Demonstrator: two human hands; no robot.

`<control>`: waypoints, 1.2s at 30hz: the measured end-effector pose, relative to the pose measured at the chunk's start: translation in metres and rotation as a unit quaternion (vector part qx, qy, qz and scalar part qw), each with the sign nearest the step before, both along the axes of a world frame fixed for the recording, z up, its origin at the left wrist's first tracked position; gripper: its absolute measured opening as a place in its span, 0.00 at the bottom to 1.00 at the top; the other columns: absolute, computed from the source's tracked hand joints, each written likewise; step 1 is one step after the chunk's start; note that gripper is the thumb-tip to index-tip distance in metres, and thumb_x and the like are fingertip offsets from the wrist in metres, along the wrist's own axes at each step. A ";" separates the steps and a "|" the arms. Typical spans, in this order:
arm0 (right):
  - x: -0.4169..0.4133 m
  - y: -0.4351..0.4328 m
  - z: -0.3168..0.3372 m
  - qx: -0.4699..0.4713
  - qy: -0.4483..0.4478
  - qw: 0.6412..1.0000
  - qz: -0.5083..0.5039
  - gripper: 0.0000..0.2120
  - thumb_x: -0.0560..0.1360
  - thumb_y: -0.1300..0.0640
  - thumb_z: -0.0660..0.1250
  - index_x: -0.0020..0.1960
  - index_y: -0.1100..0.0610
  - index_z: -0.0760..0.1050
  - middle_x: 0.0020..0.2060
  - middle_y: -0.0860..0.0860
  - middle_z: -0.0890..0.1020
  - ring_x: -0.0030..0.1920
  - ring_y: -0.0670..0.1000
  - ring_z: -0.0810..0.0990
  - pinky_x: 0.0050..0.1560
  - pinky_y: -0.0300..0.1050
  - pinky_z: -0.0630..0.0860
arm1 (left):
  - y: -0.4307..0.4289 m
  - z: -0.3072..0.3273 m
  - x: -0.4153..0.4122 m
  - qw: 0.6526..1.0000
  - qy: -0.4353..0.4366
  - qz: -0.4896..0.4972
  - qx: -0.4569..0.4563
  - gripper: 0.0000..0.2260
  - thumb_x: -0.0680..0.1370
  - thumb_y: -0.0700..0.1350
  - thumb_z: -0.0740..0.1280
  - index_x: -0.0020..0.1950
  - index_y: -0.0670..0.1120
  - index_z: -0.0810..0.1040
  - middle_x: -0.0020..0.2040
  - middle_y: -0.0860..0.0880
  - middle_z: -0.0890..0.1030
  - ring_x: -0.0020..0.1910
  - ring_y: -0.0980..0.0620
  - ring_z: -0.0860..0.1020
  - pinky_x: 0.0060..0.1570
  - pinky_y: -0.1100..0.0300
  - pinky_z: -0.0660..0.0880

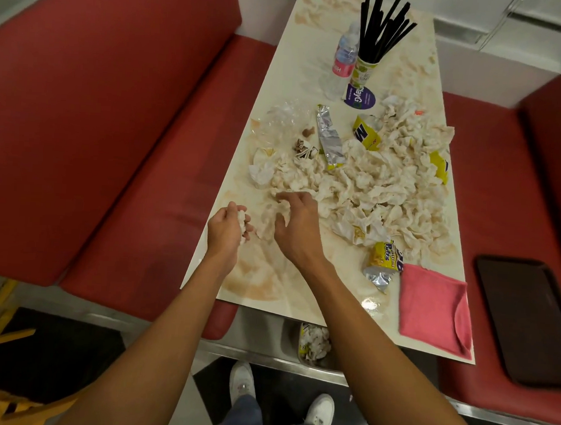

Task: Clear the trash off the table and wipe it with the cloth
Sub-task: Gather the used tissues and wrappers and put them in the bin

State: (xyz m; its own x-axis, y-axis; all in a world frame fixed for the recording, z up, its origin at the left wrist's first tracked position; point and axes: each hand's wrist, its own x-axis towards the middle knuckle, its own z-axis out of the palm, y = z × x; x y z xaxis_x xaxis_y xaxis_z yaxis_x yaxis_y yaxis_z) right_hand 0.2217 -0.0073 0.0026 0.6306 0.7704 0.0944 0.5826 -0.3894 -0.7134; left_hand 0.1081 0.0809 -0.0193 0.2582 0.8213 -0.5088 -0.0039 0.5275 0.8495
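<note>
Table (269,276) littered with napkins (371,184); left hand (224,229) fingers clutching paper wad (242,220); right hand (296,227) fingers spread

Just right of the right hand (296,219), the yellow snack bag (384,258) reads "Puffs" in blue; the rest is crumpled out of reading. Beyond the hand, a yellow wrapper (366,137) shows one big "M". Further still, a purple round label (360,98) says "layG", its start hidden. The bottle (340,66) there has a pink band with only "SH" legible. The print on the cup (364,72) is too small to read.
</note>
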 end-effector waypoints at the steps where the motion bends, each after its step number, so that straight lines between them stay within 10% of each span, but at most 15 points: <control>1: 0.004 0.006 -0.003 -0.035 -0.030 0.999 0.020 0.24 0.77 0.61 0.71 0.73 0.56 0.74 0.67 0.58 0.73 0.67 0.59 0.71 0.68 0.54 0.73 | 0.002 0.000 0.001 1.000 0.003 0.000 0.003 0.15 0.89 0.49 0.58 0.48 0.44 0.78 0.37 0.48 0.78 0.29 0.53 0.76 0.30 0.59 0.70; 4: 0.010 0.021 -0.011 -0.175 -0.111 0.973 0.097 0.32 0.78 0.50 0.74 0.78 0.52 0.68 0.74 0.59 0.68 0.72 0.61 0.64 0.72 0.56 0.70 | 0.007 0.000 0.002 1.000 0.013 0.001 0.008 0.15 0.88 0.48 0.58 0.48 0.44 0.78 0.37 0.48 0.78 0.30 0.53 0.77 0.29 0.60 0.70; 7: 0.006 0.020 -0.022 -0.217 -0.168 0.952 0.137 0.18 0.80 0.54 0.71 0.69 0.55 0.78 0.71 0.58 0.70 0.70 0.61 0.65 0.68 0.55 0.73 | 0.010 -0.002 0.003 1.000 0.027 0.004 0.015 0.15 0.88 0.48 0.57 0.48 0.45 0.78 0.37 0.48 0.78 0.30 0.53 0.76 0.28 0.60 0.70; 13: 0.000 -0.005 -0.032 -0.105 -0.107 0.984 0.099 0.09 0.78 0.68 0.70 0.55 0.60 0.84 0.56 0.55 0.80 0.60 0.59 0.73 0.51 0.55 0.81 | 0.007 -0.008 0.000 0.999 0.031 0.006 0.019 0.15 0.88 0.48 0.58 0.47 0.45 0.79 0.37 0.48 0.79 0.30 0.52 0.76 0.31 0.57 0.70; 23: 0.004 -0.056 0.055 0.092 0.073 0.992 -0.038 0.15 0.84 0.60 0.66 0.69 0.58 0.79 0.63 0.53 0.83 0.59 0.45 0.79 0.51 0.20 0.69 | -0.013 0.001 0.006 1.000 0.015 0.003 0.004 0.14 0.88 0.48 0.59 0.49 0.44 0.80 0.38 0.48 0.79 0.31 0.51 0.77 0.33 0.57 0.72; 36: 0.021 -0.075 0.113 0.136 0.050 0.988 -0.052 0.10 0.83 0.53 0.66 0.62 0.50 0.83 0.53 0.45 0.86 0.55 0.46 0.83 0.57 0.44 0.78 | -0.038 0.011 0.001 0.999 0.025 -0.013 0.018 0.15 0.87 0.49 0.58 0.52 0.44 0.81 0.42 0.47 0.81 0.34 0.51 0.79 0.33 0.58 0.74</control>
